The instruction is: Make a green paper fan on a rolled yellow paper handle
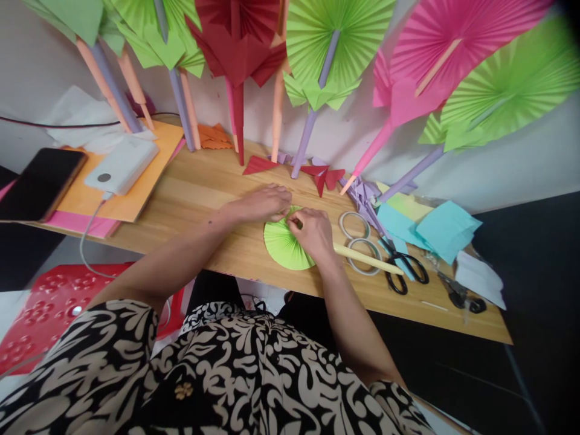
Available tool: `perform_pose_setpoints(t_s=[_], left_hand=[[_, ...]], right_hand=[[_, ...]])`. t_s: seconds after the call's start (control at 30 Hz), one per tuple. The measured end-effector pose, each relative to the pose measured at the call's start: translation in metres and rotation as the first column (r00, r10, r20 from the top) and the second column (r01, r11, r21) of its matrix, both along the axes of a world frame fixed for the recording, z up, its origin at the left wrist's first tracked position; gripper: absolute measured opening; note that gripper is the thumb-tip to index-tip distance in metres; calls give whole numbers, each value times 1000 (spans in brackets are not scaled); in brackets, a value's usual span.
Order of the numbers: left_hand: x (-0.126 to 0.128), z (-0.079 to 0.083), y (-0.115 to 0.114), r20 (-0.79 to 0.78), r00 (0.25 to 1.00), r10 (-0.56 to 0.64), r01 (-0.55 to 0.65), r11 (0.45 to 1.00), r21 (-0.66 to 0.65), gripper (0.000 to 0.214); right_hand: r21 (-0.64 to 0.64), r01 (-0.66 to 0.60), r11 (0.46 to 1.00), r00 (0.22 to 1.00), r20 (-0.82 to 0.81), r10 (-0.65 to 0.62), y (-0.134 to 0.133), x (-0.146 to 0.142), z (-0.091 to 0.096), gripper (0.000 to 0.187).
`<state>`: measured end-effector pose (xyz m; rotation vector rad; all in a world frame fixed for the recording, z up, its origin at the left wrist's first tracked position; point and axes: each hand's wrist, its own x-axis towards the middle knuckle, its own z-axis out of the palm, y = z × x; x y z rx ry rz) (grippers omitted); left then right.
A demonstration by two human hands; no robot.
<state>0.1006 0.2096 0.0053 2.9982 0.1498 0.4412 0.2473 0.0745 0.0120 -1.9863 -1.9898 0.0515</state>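
Observation:
A round pleated lime-green paper fan [283, 249] lies flat on the wooden tabletop in front of me. My left hand [268, 203] is closed at the fan's upper left edge, its fingertips on the paper. With thumb and fingers pinched together, my right hand [313, 232] grips the fan's upper right part; the exact spot is hidden by the fingers. A pale yellow paper stick [371, 260] lies to the right, one end behind my right hand. It crosses a roll of tape [364, 243], and a second roll [354, 212] lies just beyond.
Finished paper fans on sticks, such as a red one [235, 60] and a pink one [399, 99], lean on the wall. Black-handled scissors [403, 272], smaller scissors [462, 296] and blue paper [448, 229] lie right. A power bank [122, 164] and phone [43, 181] lie left.

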Motion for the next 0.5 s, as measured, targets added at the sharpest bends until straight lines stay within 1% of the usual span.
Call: perform_pose_setpoints(t_s=[0.13, 0.3, 0.4, 0.5], left_hand=[[-1, 2, 1, -6, 1000, -3, 3, 1000, -22, 10], [-6, -3, 10, 5, 1000, 20, -19, 999, -50, 8], [-12, -5, 18, -8, 998, 66, -67, 996, -64, 8], [-18, -4, 27, 6, 989, 146, -145, 985, -99, 9]], right_hand=[[-18, 34, 999, 999, 30, -34, 1, -4, 2, 11], [-37, 49, 998, 999, 16, -48, 2, -3, 1, 11], [-51, 50, 997, 999, 18, -49, 1, -2, 0, 10], [-46, 43, 998, 999, -5, -43, -1, -1, 0, 11]])
